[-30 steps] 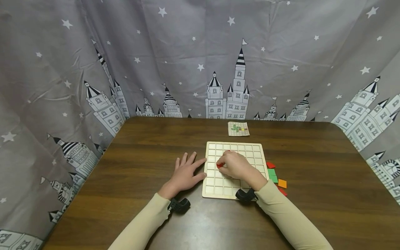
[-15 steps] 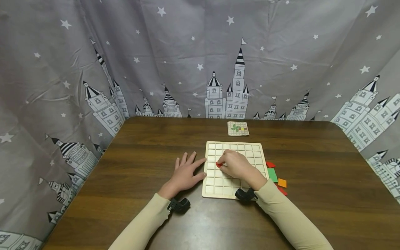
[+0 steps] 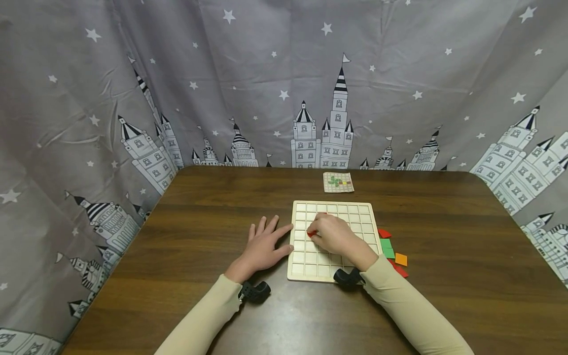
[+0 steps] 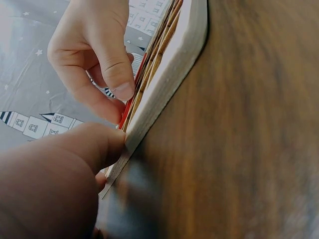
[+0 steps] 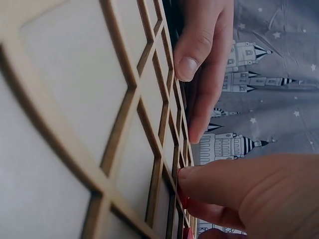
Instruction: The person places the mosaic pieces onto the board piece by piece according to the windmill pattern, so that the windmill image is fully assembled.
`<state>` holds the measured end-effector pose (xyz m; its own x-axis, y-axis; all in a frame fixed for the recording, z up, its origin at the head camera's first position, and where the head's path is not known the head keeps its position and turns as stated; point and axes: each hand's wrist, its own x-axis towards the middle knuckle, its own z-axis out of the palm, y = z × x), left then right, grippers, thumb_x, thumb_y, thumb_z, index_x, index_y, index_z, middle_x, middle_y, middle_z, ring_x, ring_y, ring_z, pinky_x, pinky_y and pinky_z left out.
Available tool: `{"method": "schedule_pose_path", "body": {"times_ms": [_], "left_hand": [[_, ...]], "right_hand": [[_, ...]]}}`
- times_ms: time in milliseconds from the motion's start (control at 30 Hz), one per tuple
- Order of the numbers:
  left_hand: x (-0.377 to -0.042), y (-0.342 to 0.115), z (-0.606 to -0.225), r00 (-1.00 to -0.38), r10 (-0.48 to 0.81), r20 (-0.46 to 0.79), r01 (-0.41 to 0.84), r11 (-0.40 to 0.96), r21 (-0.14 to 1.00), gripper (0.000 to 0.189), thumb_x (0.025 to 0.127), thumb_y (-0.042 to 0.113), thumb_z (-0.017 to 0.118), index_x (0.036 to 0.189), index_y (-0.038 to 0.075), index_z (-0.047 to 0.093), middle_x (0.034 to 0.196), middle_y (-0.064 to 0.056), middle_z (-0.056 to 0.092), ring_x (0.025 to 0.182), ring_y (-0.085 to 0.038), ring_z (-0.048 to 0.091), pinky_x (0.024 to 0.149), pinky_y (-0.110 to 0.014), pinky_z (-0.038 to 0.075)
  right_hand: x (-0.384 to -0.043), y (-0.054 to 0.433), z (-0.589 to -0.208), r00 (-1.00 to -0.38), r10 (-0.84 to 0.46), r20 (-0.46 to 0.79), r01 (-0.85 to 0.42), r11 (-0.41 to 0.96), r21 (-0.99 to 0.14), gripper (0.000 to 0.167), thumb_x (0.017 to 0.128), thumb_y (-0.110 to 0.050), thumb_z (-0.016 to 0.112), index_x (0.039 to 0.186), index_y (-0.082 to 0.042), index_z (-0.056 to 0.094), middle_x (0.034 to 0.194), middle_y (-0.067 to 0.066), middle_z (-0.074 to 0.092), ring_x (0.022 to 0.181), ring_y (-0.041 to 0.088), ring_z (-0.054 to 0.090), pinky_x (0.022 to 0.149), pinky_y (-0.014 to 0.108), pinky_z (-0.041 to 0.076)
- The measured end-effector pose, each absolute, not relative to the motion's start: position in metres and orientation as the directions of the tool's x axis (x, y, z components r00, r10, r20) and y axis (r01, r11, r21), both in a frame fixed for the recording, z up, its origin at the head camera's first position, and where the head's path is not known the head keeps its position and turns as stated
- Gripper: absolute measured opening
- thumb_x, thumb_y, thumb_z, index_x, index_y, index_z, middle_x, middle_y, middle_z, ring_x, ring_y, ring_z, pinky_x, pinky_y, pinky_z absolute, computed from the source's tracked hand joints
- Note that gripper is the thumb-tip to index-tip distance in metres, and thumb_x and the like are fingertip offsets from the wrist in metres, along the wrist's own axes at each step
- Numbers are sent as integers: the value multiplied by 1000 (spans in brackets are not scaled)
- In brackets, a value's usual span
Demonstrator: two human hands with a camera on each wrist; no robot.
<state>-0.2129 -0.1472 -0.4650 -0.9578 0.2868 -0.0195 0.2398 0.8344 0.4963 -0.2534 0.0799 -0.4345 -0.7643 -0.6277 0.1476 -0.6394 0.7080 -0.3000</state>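
A pale wooden grid board [image 3: 298, 270] lies on the table. Over its left-middle cells, my right hand [image 3: 335, 234] pinches a red tile [image 3: 311, 234] between thumb and fingertips; the tile sits right at the grid, partly covered by the fingers. Another bit of red tile [image 3: 322, 213] shows on the board beyond the knuckles. My left hand [image 3: 263, 246] lies at the left of the board with fingers spread, its thumb and index fingertip touching the left edge. In the right wrist view, the pinched red tile [image 5: 183, 191] stands between the thumb and the grid's ridges.
Right of the board lie loose tiles: a red one with a rounded side [image 3: 384, 233], green ones [image 3: 387, 249], an orange square [image 3: 401, 260] and more red [image 3: 401, 270], partly behind the sleeve. A pattern card [image 3: 338, 183] lies behind the board. A grey curtain [image 3: 248, 64] hangs beyond the table.
The right hand shifts the red tile only slightly over the same cells, and less of the tile shows now than half a second ago. The left hand keeps its place.
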Motion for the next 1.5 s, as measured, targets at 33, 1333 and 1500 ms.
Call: {"method": "schedule_pose_path", "body": {"times_ms": [33,1333,1500], "left_hand": [[-213,-147,-465,-958,287,-19,239,834,497,57,99,43,60,153,26,50,168,-21,25,157,-51,9,120,-74,5],[-212,-147,-462,-957,288,-38,229,828,512,58,99,41,60,154,25,49,169,-19,24,158,-49,7,121,-73,2],[-212,-147,-463,-957,288,-37,231,831,506,58,99,41,60,154,26,49,169,-19,24,157,-49,7,121,-73,2]], "right_hand": [[-253,80,-435,-764,-627,149,-639,708,-300,15,88,-6,74,98,-13,82,97,4,72,86,19,67,68,35,56],[-248,185,-421,-869,-455,194,-494,780,-383,24,90,-5,67,112,-2,77,102,12,74,94,30,70,79,48,57],[-252,212,-424,-905,-397,152,-424,816,-393,24,92,-5,69,114,1,76,101,15,73,90,30,68,79,50,56]]}}
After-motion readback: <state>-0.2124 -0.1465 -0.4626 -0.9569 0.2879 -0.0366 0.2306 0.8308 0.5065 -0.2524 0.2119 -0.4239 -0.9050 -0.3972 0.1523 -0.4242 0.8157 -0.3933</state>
